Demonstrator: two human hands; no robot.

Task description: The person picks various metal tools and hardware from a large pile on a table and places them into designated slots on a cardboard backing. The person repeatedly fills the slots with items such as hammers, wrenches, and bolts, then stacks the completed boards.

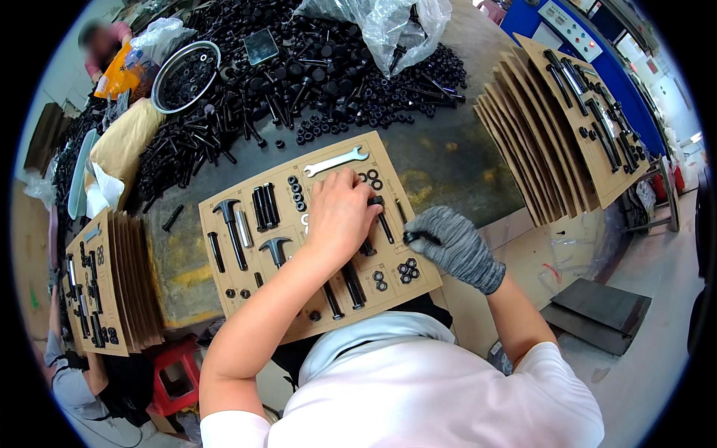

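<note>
My bare left hand (342, 210) reaches over a cardboard sheet (299, 295), its fingertips closed at the head of a black bolt (385, 227). In my right hand (452, 243), wearing a grey knit glove, is a small black bolt-like part (420, 237), partly hidden by the curled fingers. It is just beside the sheet's right edge. On the sheet lie an open-end wrench (336, 160), black T-shaped pieces (230, 224), a silver sleeve (243, 229), several bolts (265, 206) and nuts (408, 271). My left hand and forearm cover part of the middle.
Behind the sheet spreads a large pile of black bolts and nuts (314, 82), with a metal bowl (154, 94) and a clear plastic bag (396, 30). Stacked cardboard sheets with parts stand at right (523, 142) and left (134, 284). People are at the far left; a red stool (175, 377) stands below.
</note>
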